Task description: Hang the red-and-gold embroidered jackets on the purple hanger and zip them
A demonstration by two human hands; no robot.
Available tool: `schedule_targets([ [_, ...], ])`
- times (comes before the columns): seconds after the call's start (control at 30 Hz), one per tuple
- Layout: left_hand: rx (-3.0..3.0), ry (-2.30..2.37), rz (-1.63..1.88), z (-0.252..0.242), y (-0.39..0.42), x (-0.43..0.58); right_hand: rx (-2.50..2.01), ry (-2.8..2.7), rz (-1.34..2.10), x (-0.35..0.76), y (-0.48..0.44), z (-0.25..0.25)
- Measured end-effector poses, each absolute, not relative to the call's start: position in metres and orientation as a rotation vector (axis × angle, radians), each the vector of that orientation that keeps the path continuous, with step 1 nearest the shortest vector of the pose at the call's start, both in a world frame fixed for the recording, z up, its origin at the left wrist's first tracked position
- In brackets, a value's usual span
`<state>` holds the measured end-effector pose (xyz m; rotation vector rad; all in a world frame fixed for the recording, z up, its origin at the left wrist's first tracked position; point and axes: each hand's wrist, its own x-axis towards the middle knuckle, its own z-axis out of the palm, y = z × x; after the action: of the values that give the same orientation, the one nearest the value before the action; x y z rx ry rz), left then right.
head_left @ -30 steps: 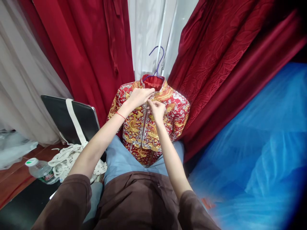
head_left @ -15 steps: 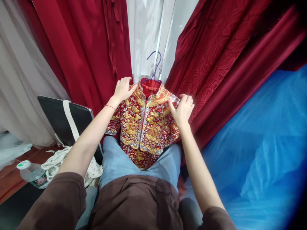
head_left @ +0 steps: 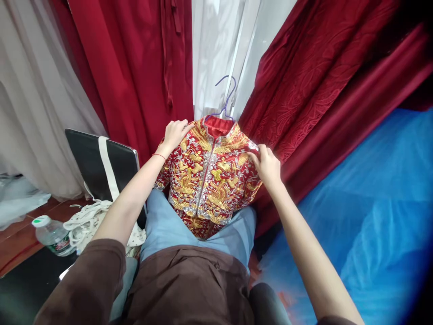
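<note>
— What is being held?
— A red jacket (head_left: 209, 180) with gold and silver stitching is being held by both shoulders. It is hung on a purple hanger (head_left: 226, 97). Its bottom edge is laid on the lap, on the blue trousers (head_left: 169, 225).

— How is the left hand placed?
— The left hand (head_left: 174, 134) is laid over the jacket's shoulder on that side. The fingers are bent close together over the top edge, so the cloth is gripped. A thin red string (head_left: 158, 156) is worn on that wrist.

— And the right hand?
— The right hand (head_left: 269, 164) is set on the other shoulder. The fingers are curled tight, and the edge of the cloth is pinched in them.

— Is the jacket done up?
— The front is closed down the middle. The collar is stood up, and red lining is shown inside it.

— What is seen behind it?
— Red curtains (head_left: 135, 67) are hung on both sides. A white curtain (head_left: 213, 45) is seen between them, just behind the hanger.

— What else is there?
— A black bag (head_left: 84, 155) with a white strap is leaned at the left. A spotted cloth (head_left: 88, 221) is piled in front of it, and a water bottle (head_left: 52, 237) is seen near that. A blue sheet (head_left: 365, 212) is spread at the right.
</note>
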<state>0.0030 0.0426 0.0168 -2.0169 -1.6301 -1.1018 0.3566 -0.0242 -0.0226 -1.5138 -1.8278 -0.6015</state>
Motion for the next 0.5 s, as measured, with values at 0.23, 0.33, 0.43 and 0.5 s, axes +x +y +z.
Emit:
schedule_targets([
  [0.23,-1.996,-1.610,-1.300,0.022,0.052,0.006,-1.546,-1.967,-0.273,0.377,0.010,0.035],
  [0.33,-2.035,-1.575,-1.428,0.019,0.055,0.007,-1.461,-2.093,-0.058,0.374,0.031,0.059],
  [0.43,-2.158,-1.543,-1.450,0.022,0.054,0.004,-1.311,-2.185,0.080,0.355,0.040,0.066],
  [0.5,-2.269,-1.535,-1.392,0.030,0.050,0.001,-1.226,-2.203,0.088,0.339,0.041,0.062],
])
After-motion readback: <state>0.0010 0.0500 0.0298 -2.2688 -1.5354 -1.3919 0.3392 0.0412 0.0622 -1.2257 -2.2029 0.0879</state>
